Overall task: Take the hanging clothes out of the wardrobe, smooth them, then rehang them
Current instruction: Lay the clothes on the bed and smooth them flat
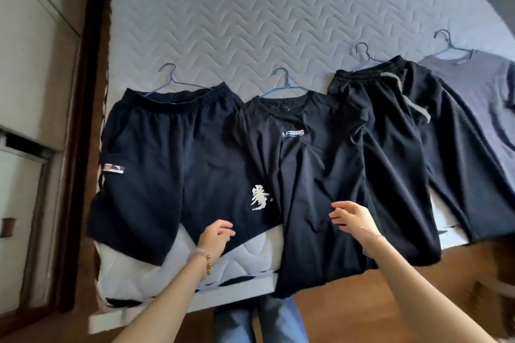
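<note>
Dark blue shorts (167,153) lie flat on the bed (278,8), just past the left hand (216,237), with a white sign printed on the leg nearest that hand. A black T-shirt (301,164) with small letters on its chest lies between the two hands and reaches past them, and its bottom end hangs over the edge of the bed. The right hand (354,217) is over the low part of this shirt with its fingers loose and a little spread, and it holds nothing; I cannot tell if it touches the cloth. The left hand is over the hem of the shorts with its fingers softly bent, and it holds nothing too. It has beads (206,259) on its wrist. To the right of the right hand lie black pants (390,147) with a grey stripe, and further right a grey-blue shirt (479,97). Each piece has a thin hanger at its far end: a purple hanger (170,78) in the shorts and a blue hanger (287,82) in the black T-shirt. Far to the left of the left hand are white doors (28,64). Below the hands are a brown wood floor (348,301) and legs in blue jeans (267,320).
</note>
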Demonstrator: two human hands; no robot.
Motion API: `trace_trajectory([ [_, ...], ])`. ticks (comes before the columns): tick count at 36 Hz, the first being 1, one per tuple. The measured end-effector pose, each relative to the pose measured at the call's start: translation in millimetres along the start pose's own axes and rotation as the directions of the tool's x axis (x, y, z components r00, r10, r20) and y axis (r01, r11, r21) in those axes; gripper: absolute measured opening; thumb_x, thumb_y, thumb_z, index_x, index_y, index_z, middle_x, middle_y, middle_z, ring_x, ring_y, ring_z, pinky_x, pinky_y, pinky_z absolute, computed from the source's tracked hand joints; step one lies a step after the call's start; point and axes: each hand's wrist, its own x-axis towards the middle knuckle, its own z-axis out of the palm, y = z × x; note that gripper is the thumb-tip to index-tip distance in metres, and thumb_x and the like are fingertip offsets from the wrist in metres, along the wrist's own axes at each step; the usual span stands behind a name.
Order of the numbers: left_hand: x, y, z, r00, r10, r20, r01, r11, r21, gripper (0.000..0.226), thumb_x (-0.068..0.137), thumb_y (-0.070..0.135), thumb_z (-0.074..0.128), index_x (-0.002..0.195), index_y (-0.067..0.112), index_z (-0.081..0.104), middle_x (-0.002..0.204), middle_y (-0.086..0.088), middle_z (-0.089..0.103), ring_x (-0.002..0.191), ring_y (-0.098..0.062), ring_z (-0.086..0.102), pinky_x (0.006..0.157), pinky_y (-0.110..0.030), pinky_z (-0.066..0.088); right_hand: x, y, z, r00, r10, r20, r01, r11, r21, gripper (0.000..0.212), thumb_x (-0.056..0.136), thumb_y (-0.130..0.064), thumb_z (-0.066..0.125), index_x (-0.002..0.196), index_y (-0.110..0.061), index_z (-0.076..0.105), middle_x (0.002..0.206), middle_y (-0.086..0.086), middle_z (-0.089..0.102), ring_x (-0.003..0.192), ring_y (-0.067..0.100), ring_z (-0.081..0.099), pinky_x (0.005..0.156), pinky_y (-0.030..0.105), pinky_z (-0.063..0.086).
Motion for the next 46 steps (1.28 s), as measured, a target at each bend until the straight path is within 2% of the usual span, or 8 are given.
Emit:
trace_trajectory([
  [10,-22.6,-69.5,96.3,0.994,-0.099,0.046,0.095,0.993,0.071,0.018,0.09,0.009,0.051,0.082,0.025,0.057,0.096,-0.007,0.066,0.099,-0.026,0.063,0.085,-0.03,0.049,-13.5,104.9,-21.2,0.993,0.107,-0.042,-0.111,0.986,-0.127,0.027,0.086,-0.01,0.054,0.112,-0.016,0.061,0.102,0.006,0.066,0.093,0.024,0.06,0.078,0.033,0.047],
  [16,-13.2,-69.6,137.5,0.983,-0.178,0.042,0.174,0.98,0.092,0.038,0.088,0.019,0.05,0.124,0.01,0.053,0.116,-0.006,0.058,0.117,-0.026,0.055,0.099,-0.031,0.043,23.0,142.6,-46.3,0.985,0.103,-0.14,-0.134,0.962,-0.239,0.053,0.081,-0.011,0.059,0.132,-0.007,0.047,0.126,0.014,0.056,0.113,0.028,0.056,0.094,0.036,0.046],
  [21,-1.2,-47.3,171.8,0.977,-0.211,-0.038,0.214,0.975,0.065,0.049,0.091,0.005,0.051,0.138,0.005,0.039,0.137,-0.008,0.049,0.127,-0.024,0.047,0.106,-0.031,0.035,55.5,156.1,-73.0,0.98,0.067,-0.186,-0.121,0.949,-0.293,0.047,0.074,-0.015,0.062,0.12,-0.006,0.055,0.113,0.012,0.061,0.102,0.031,0.059,0.088,0.039,0.046],
  [30,9.8,-19.7,230.0,0.937,-0.24,-0.252,0.239,0.97,-0.037,0.018,0.097,0.024,0.041,0.104,0.011,0.053,0.103,-0.007,0.056,0.1,-0.03,0.054,0.079,-0.031,0.037,85.0,153.2,-85.3,0.995,0.087,-0.046,-0.096,0.96,-0.265,0.042,0.085,-0.018,0.058,0.126,-0.014,0.051,0.116,0.005,0.062,0.106,0.024,0.057,0.086,0.029,0.042],
  [35,19.1,-23.1,235.4,0.873,-0.407,-0.27,0.321,0.894,-0.312,0.041,0.094,0.037,0.04,0.109,0.005,0.061,0.104,-0.014,0.064,0.095,-0.037,0.06,0.081,-0.038,0.047,93.3,159.3,-79.5,0.992,0.121,0.025,-0.113,0.97,-0.214,0.041,0.085,-0.025,0.062,0.122,-0.014,0.047,0.108,0.002,0.059,0.1,0.022,0.055,0.08,0.028,0.04],
  [40,24.5,-22.2,237.4,0.901,-0.412,-0.133,0.32,0.84,-0.437,0.028,0.096,0.033,0.047,0.078,0.013,0.056,0.065,-0.002,0.049,0.036,-0.01,0.045,0.039,-0.017,0.036,100.5,170.9,-69.7,0.976,0.179,0.127,-0.156,0.972,-0.174,0.015,0.083,-0.026,0.066,0.088,-0.019,0.053,0.087,0.003,0.06,0.081,0.02,0.059,0.068,0.031,0.048],
  [43,26.8,-21.0,238.0,0.94,-0.317,-0.122,0.254,0.894,-0.37,0.015,0.096,0.025,0.048,0.089,0.016,0.058,0.064,0.001,0.048,0.048,-0.01,0.043,0.048,-0.021,0.037,97.1,176.0,-65.4,0.969,0.167,0.183,-0.15,0.983,-0.102,0.035,0.085,-0.02,0.064,0.062,-0.016,0.037,0.066,0.007,0.043,0.06,0.016,0.044,0.05,0.024,0.033],
  [46,25.7,-16.0,237.1,0.958,-0.234,-0.164,0.192,0.953,-0.235,0.029,0.092,0.02,0.054,0.067,0.026,0.042,0.067,0.007,0.046,0.068,-0.016,0.046,0.063,-0.028,0.036,95.3,178.3,-67.7,0.964,0.169,0.206,-0.153,0.984,-0.093,0.037,0.088,-0.017,0.059,0.058,-0.018,0.038,0.06,-0.001,0.044,0.055,0.013,0.043,0.041,0.016,0.032],
])
